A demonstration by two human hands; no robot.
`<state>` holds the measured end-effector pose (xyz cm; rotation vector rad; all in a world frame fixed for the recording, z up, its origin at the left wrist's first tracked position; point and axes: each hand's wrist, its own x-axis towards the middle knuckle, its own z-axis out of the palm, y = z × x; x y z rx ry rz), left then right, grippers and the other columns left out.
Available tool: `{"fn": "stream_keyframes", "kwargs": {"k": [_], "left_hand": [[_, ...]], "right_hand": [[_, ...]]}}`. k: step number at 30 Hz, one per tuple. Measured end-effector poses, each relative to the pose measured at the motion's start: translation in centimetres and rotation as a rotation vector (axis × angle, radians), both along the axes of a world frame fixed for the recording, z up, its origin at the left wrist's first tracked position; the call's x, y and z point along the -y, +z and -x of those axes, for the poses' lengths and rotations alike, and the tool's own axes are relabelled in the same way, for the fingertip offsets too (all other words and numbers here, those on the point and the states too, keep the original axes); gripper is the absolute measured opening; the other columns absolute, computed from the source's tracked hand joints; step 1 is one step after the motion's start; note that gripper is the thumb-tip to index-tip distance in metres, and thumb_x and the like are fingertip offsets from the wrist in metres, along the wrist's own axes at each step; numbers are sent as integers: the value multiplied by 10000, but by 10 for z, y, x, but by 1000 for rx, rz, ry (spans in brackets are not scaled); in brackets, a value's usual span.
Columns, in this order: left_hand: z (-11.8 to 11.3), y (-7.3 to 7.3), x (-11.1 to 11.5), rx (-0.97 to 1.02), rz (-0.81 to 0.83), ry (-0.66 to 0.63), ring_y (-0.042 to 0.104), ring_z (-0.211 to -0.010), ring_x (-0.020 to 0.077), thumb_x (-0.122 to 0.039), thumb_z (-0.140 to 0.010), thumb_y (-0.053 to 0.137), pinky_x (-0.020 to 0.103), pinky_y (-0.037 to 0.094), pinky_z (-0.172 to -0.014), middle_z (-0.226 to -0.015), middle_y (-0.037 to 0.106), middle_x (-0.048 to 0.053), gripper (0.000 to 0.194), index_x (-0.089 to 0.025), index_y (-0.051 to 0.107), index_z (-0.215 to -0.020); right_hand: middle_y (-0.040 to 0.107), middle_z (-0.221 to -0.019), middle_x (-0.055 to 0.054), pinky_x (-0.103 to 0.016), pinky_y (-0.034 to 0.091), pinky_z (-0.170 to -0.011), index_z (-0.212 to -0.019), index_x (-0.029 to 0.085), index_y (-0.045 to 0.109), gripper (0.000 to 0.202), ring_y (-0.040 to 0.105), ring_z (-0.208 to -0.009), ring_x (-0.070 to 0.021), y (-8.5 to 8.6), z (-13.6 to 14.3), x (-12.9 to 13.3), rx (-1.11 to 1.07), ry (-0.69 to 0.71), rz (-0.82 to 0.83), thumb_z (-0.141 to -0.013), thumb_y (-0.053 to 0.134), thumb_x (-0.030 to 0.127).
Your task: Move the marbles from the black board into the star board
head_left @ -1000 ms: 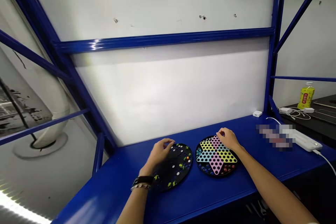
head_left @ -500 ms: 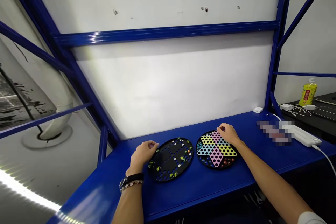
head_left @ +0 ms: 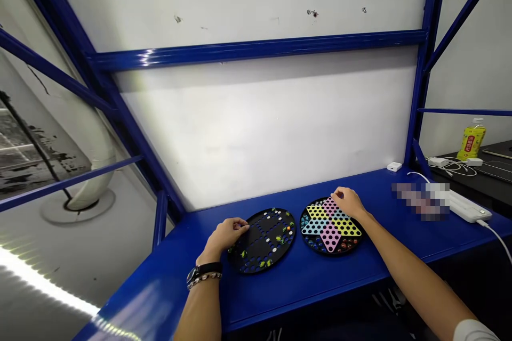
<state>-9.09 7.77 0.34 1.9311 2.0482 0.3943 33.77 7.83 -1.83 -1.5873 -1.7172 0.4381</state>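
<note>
Nearby, black board borders left hand, its grip unclear; bare tabletop frontward.

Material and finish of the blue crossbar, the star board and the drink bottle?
Blue crossbar: likely painted metal, glossy; sharp highlight near its left end.
Star board: probably plastic, fairly matte; even colour, little glare.
Drink bottle: probably clear plastic under a printed yellow label; see-through neck.

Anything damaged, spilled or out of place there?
The white wall has small scuffed marks above the blue crossbar, and dark patches at far left look like peeling. I see no marbles spilled on the table.
</note>
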Motion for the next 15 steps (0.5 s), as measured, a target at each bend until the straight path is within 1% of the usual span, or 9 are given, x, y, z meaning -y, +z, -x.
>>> {"fn": "stream_keyframes", "kwargs": {"k": [3,5,7,9,11,13,15], "left_hand": [[-13,5,4,68,-75,-82,690,-806,240,-585,-760,576,303,500,-712,-859,751,42,446,-233,771,-952],[-30,10,8,126,-150,-132,658,-751,230,-614,-768,576,308,489,-695,-827,730,41,496,-214,767,-989],[-49,14,13,200,-151,-219,622,-714,211,-635,-769,594,305,470,-666,-856,717,42,536,-198,756,-1034],[-69,16,18,263,-40,-372,605,-721,194,-624,-742,657,293,459,-663,-905,712,39,538,-196,746,-1056],[-83,16,21,264,116,-507,594,-725,186,-583,-686,732,277,441,-653,-862,704,23,496,-200,753,-1000],[-89,13,22,237,207,-556,578,-705,182,-534,-650,767,268,412,-632,-752,674,3,422,-197,759,-903],[-89,12,22,235,211,-543,569,-690,179,-501,-654,765,265,392,-620,-694,648,-6,363,-190,757,-842]], "right_hand": [[607,-687,0,-287,370,-628,-663,232,482,330,548,-647,-168,2,1,1,0,0,7,-904,471,458],[604,-685,2,-285,370,-630,-660,232,477,329,545,-642,-166,2,1,2,0,-1,9,-905,471,452],[600,-680,2,-284,370,-631,-655,232,473,333,543,-641,-165,3,1,2,0,-1,11,-906,472,451],[593,-672,3,-283,369,-631,-648,230,465,340,541,-640,-165,3,2,3,1,-1,14,-908,471,451],[587,-666,3,-282,366,-631,-643,229,457,343,535,-636,-162,4,2,3,2,-4,15,-908,470,448],[585,-664,4,-282,362,-632,-641,229,456,338,528,-630,-159,4,2,3,4,-5,13,-907,468,438],[581,-660,6,-282,360,-631,-640,228,456,336,524,-623,-156,5,2,3,7,-3,15,-906,469,432]]}}
